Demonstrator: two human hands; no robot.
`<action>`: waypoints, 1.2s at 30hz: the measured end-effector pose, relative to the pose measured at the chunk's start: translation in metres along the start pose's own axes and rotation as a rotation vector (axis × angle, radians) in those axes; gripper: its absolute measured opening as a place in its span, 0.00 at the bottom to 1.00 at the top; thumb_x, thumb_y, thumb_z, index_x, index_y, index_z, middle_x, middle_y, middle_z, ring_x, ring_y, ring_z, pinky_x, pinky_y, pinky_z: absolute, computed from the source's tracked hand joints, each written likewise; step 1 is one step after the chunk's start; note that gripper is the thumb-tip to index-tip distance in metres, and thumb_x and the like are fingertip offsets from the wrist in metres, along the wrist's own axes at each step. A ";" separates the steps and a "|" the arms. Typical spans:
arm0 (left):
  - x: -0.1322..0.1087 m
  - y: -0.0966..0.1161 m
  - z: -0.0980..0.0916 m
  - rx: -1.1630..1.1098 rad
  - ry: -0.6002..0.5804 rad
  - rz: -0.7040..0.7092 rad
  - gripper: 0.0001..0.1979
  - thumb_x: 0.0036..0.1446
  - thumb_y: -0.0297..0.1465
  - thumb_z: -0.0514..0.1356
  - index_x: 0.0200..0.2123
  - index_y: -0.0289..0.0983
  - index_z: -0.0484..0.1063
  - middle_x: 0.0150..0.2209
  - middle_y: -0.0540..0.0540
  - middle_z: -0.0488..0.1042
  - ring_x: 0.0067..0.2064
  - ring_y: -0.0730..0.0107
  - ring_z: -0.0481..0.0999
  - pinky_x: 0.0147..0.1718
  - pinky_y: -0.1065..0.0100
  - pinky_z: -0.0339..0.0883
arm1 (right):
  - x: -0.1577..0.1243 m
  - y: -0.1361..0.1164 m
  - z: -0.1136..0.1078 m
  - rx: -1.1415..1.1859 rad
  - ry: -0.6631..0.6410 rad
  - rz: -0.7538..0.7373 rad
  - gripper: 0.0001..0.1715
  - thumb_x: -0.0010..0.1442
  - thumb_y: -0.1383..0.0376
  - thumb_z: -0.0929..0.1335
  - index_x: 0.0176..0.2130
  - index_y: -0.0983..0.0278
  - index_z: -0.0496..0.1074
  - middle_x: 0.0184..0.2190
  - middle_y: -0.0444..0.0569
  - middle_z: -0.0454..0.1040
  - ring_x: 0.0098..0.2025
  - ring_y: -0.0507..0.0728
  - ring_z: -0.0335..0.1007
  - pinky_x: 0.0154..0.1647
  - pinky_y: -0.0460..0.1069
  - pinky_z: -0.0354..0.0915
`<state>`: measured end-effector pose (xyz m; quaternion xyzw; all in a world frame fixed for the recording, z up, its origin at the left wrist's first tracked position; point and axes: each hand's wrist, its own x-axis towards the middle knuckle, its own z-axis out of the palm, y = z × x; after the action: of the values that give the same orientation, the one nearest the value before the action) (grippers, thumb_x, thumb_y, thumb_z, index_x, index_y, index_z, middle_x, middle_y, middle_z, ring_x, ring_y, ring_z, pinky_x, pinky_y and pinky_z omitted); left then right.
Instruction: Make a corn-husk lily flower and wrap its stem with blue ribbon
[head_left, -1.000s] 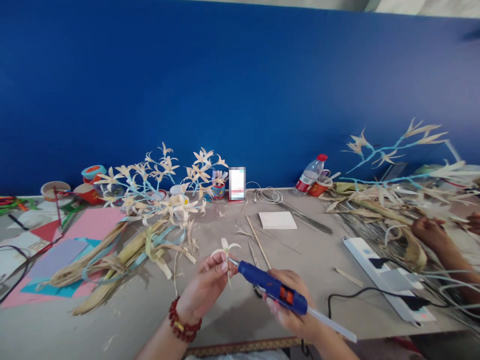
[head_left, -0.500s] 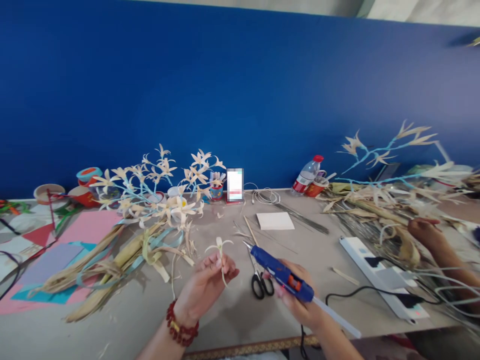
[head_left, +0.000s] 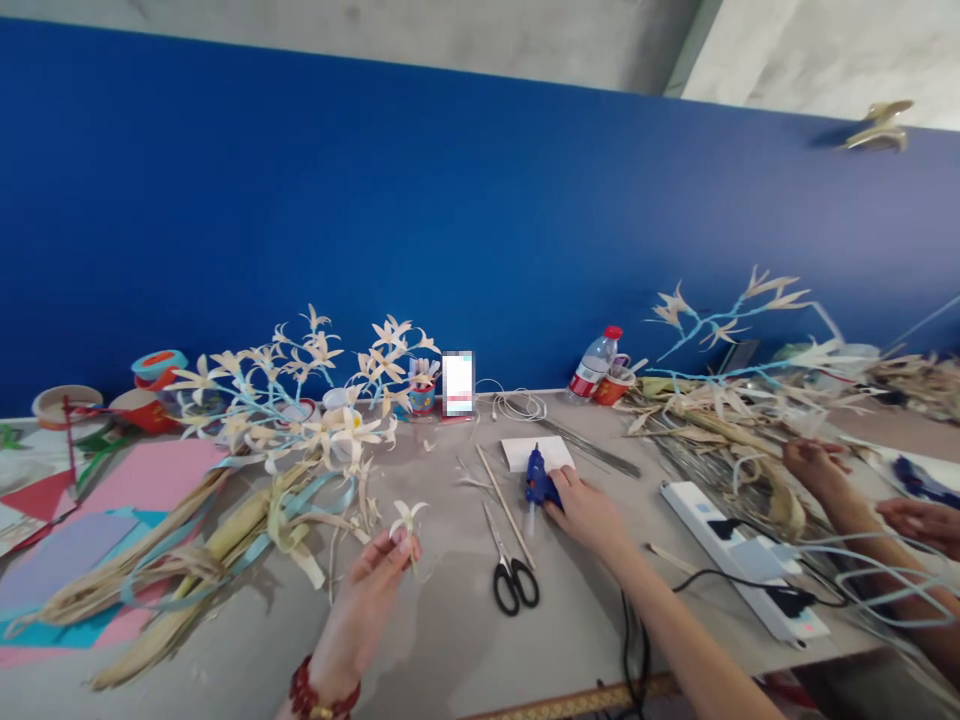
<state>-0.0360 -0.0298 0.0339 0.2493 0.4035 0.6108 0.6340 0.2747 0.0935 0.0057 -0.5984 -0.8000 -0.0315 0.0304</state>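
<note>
Between the fingertips of my left hand is a small pale husk flower, petals up and spread. My right hand reaches forward and grips the handle of a blue glue gun. The gun's nozzle points away from me, over a white card. Black-handled scissors lie on the table between my hands, with a thin stick beside them. Left of my left hand lie dried husk strips and a light-blue ribbon.
White flower branches stand at back left. A bottle leans near the blue wall. At right are a white power strip, thin wires and loose husks. Another person's hands work at the far right, near a second glue gun.
My right hand has moved forward with the glue gun, from beside the flower to the white card. My left hand with the flower has shifted slightly left. The view has tilted up.
</note>
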 end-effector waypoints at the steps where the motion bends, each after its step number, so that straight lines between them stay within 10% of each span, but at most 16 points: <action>1: -0.001 0.001 -0.001 -0.002 0.004 0.004 0.07 0.50 0.32 0.67 0.28 0.35 0.74 0.28 0.48 0.71 0.35 0.69 0.69 0.42 0.68 0.62 | -0.001 0.002 -0.001 0.001 -0.006 -0.024 0.18 0.57 0.62 0.65 0.48 0.64 0.65 0.46 0.55 0.70 0.37 0.60 0.72 0.32 0.49 0.61; 10: -0.005 -0.010 -0.019 0.016 0.211 0.045 0.10 0.46 0.34 0.70 0.32 0.35 0.77 0.31 0.48 0.74 0.37 0.70 0.71 0.42 0.70 0.63 | 0.058 -0.042 -0.050 0.396 0.106 -0.139 0.12 0.63 0.63 0.61 0.41 0.64 0.71 0.42 0.52 0.72 0.35 0.56 0.70 0.36 0.49 0.61; 20: -0.022 -0.009 -0.015 0.124 0.117 0.049 0.09 0.50 0.36 0.67 0.25 0.36 0.75 0.28 0.47 0.70 0.34 0.68 0.67 0.38 0.70 0.61 | 0.151 -0.149 -0.003 0.575 -0.147 -0.338 0.17 0.65 0.61 0.66 0.52 0.65 0.67 0.51 0.52 0.69 0.47 0.58 0.70 0.45 0.57 0.70; 26: -0.017 -0.005 -0.015 0.120 0.072 0.044 0.09 0.51 0.36 0.66 0.25 0.37 0.74 0.28 0.47 0.68 0.35 0.67 0.66 0.40 0.69 0.61 | 0.128 -0.126 -0.016 0.936 -0.139 -0.310 0.09 0.62 0.64 0.65 0.38 0.67 0.71 0.29 0.49 0.78 0.31 0.55 0.75 0.33 0.49 0.71; 36: -0.003 0.004 0.020 0.043 -0.208 0.104 0.10 0.57 0.34 0.60 0.26 0.36 0.71 0.31 0.46 0.67 0.40 0.64 0.65 0.46 0.63 0.57 | 0.025 -0.109 -0.070 1.672 -0.044 -0.326 0.07 0.57 0.62 0.71 0.35 0.65 0.74 0.32 0.52 0.80 0.33 0.57 0.78 0.26 0.47 0.72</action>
<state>-0.0212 -0.0285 0.0486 0.3452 0.3351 0.6050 0.6345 0.1634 0.0810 0.0757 -0.2571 -0.6368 0.5771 0.4419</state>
